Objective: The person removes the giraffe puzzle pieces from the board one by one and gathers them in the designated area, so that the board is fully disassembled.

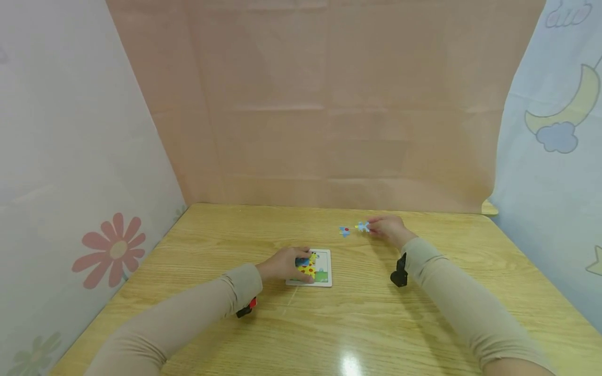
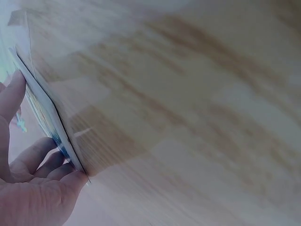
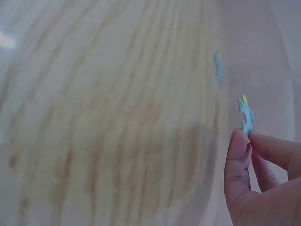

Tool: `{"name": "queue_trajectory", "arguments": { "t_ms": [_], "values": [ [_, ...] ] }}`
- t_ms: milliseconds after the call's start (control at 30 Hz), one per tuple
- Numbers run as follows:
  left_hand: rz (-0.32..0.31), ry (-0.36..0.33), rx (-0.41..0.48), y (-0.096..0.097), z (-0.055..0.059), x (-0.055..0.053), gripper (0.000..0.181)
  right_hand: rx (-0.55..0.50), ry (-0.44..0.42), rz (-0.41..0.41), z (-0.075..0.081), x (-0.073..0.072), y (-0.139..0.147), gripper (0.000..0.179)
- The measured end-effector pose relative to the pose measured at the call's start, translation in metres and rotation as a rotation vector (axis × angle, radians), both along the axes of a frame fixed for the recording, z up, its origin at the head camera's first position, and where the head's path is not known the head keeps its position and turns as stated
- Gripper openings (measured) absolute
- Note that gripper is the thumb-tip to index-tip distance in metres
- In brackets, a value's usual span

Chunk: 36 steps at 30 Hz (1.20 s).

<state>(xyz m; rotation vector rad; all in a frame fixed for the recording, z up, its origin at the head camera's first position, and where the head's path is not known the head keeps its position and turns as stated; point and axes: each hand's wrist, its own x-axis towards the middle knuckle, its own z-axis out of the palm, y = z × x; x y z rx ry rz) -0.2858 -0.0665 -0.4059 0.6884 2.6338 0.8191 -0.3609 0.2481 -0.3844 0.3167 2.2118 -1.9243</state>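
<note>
My right hand (image 1: 386, 228) pinches a small light-blue puzzle piece (image 3: 247, 115) between thumb and fingertips, its yellow tip pointing left in the head view. Just left of it, another blue puzzle piece (image 1: 345, 231) with a red spot lies on the table. My left hand (image 1: 282, 265) rests on a white-framed puzzle board (image 1: 327, 267), thumb towards its near side and fingers towards the far side. Red-spotted yellow, green and blue picture parts show on the board. In the left wrist view the fingers (image 2: 40, 157) touch the board, and part of its picture is hidden.
The board and pieces lie on a wooden table (image 1: 348, 324). A brown sheet (image 1: 324, 104) hangs behind the far edge. Pale patterned cloths stand on the left (image 1: 70, 156) and right (image 1: 550, 183). A black wrist mount (image 1: 399, 274) sits below the right sleeve.
</note>
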Motion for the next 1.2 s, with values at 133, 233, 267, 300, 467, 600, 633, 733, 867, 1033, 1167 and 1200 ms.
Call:
{"name": "queue_trajectory", "arguments": {
  "t_ms": [133,233,267,300,467,600,633,733,867,1033,1167,1200],
  "values": [
    [-0.004,0.001,0.006,0.000,0.001,0.002,0.074,0.022,-0.022,-0.055,-0.005,-0.005,0.001,0.041],
    [-0.006,0.002,0.016,0.000,0.002,0.002,0.074,0.070,-0.023,-0.087,-0.009,-0.009,0.001,0.040],
    [-0.007,0.004,0.017,0.000,0.002,0.002,0.074,0.085,-0.023,-0.098,-0.010,-0.010,0.001,0.040],
    [-0.007,0.006,0.015,0.000,0.001,0.002,0.075,0.105,-0.023,-0.106,-0.011,-0.012,0.002,0.039],
    [-0.008,0.016,0.003,0.001,0.000,0.000,0.075,0.203,-0.024,-0.137,-0.014,-0.018,0.002,0.037],
    [-0.009,0.018,-0.007,0.001,-0.001,0.000,0.075,0.266,-0.043,-0.173,-0.015,-0.021,0.002,0.036],
    [-0.006,0.017,-0.011,0.001,-0.002,-0.001,0.075,0.274,-0.046,-0.175,-0.015,-0.021,0.002,0.036],
    [-0.005,0.021,-0.012,0.001,-0.004,-0.002,0.075,0.286,-0.052,-0.174,-0.016,-0.023,0.003,0.036],
    [-0.005,0.020,-0.009,0.001,-0.005,-0.002,0.076,0.312,-0.045,-0.177,-0.019,-0.026,0.004,0.034],
    [-0.008,0.026,-0.022,0.000,-0.007,-0.004,0.077,0.331,-0.048,-0.175,-0.019,-0.027,0.003,0.034],
    [-0.010,0.032,-0.027,0.000,-0.008,-0.005,0.077,0.321,-0.049,-0.167,-0.018,-0.026,0.004,0.037],
    [-0.011,0.032,-0.025,0.000,-0.008,-0.005,0.077,0.320,-0.049,-0.164,-0.017,-0.025,0.004,0.038]
  ]
}}
